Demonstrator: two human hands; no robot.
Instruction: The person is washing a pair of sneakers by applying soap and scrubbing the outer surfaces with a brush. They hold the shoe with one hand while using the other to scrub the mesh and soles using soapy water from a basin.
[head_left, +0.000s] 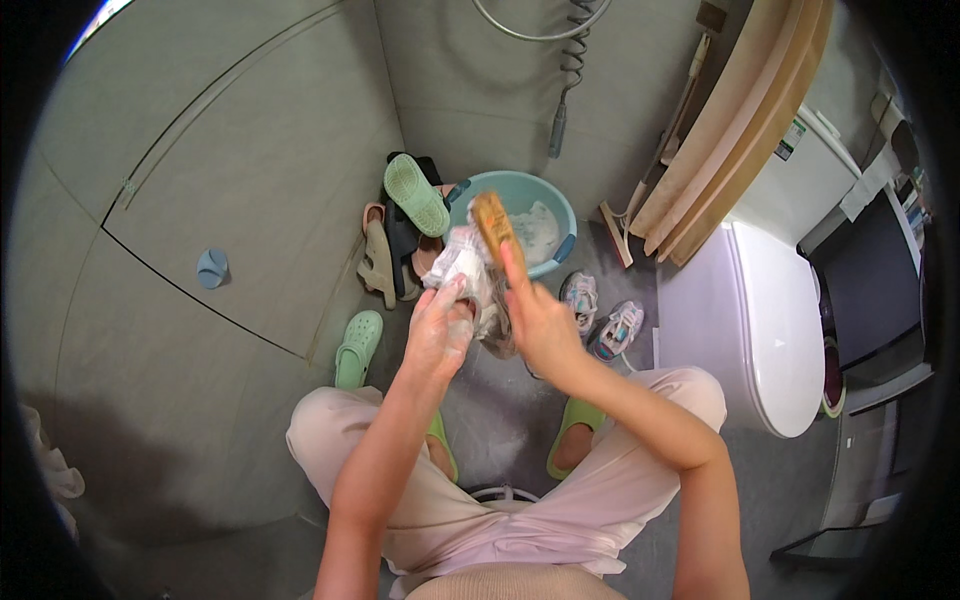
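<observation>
My left hand (442, 330) grips a white, suds-covered shoe (466, 262) in front of the basin; foam coats my fingers. My right hand (547, 322) holds a wooden-backed scrubbing brush (493, 223) against the shoe's right side, with the index finger stretched along its back. The bristles are mostly hidden. Behind both lies a light-blue plastic basin (564, 201) with foamy water in it. A pair of multicoloured sneakers, one (580, 294) nearer the basin and the other (621, 328) to its right, stands on the floor.
Green clogs, one on the pile (415, 193) and one on the floor (358, 349), and several sandals (377, 259) lie left of the basin. A floor squeegee (619, 238), a beige curtain (731, 142) and a white toilet (780, 330) stand right. A shower hose (576, 56) hangs at the back wall.
</observation>
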